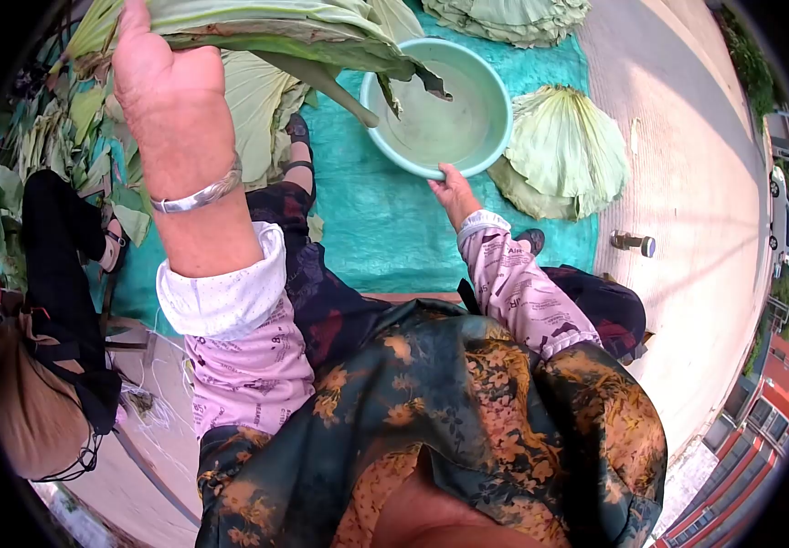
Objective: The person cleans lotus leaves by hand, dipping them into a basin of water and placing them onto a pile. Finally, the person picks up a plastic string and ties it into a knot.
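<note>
L hand (173, 78) held lg. leaves (285, 23) aloft, fingers prob. clamped on them, tips out of view. R hand (455, 194) had its fingers pinched on near rim of basin (454, 128), which sat on green tarp (376, 219) just beside leaf stack (570, 151). Leaves looked light, floppy, easily torn; best gripped at thick stalk (332, 94). Basin prob. stiff, maybe slippery if wet.

Teal tarp (367, 237) on pale ground (687, 210), leaf stack (563, 151) overlapping its edge, second stack (508, 18) beyond
</note>
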Demonstrator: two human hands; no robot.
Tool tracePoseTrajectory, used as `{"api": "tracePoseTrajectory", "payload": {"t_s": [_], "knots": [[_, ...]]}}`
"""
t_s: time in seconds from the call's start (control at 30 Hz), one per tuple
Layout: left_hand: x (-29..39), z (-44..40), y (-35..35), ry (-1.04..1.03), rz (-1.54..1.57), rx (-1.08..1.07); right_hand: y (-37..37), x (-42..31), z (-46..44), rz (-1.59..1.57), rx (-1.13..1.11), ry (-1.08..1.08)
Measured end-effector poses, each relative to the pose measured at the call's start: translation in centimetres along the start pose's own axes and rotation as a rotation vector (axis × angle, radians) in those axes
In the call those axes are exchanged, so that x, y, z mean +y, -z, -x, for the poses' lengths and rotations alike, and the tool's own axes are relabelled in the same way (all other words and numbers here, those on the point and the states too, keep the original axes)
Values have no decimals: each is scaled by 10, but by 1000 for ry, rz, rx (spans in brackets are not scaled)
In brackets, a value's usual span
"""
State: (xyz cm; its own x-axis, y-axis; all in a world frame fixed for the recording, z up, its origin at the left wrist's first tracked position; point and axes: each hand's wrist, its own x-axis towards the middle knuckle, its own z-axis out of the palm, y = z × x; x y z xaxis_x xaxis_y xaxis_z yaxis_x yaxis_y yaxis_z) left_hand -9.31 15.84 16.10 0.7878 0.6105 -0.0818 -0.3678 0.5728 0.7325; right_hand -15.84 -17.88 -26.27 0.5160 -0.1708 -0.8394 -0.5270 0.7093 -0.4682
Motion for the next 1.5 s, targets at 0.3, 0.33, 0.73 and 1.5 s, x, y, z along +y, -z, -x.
{"api": "tracePoseTrajectory", "payload": {"t_s": [0.3,0.33,0.73,1.5], "knots": [[-17,11,-5,13,13,-18,8,36,38,-36,44,-47],[-17,13,-8,25,22,20,9,40,45,-31,47,-53],[-11,22,1,32,35,4,47,82,93,-31,-88,-44],[-41,52,0,200,-7,-161,87,50,127,603,-298,-461]]}}
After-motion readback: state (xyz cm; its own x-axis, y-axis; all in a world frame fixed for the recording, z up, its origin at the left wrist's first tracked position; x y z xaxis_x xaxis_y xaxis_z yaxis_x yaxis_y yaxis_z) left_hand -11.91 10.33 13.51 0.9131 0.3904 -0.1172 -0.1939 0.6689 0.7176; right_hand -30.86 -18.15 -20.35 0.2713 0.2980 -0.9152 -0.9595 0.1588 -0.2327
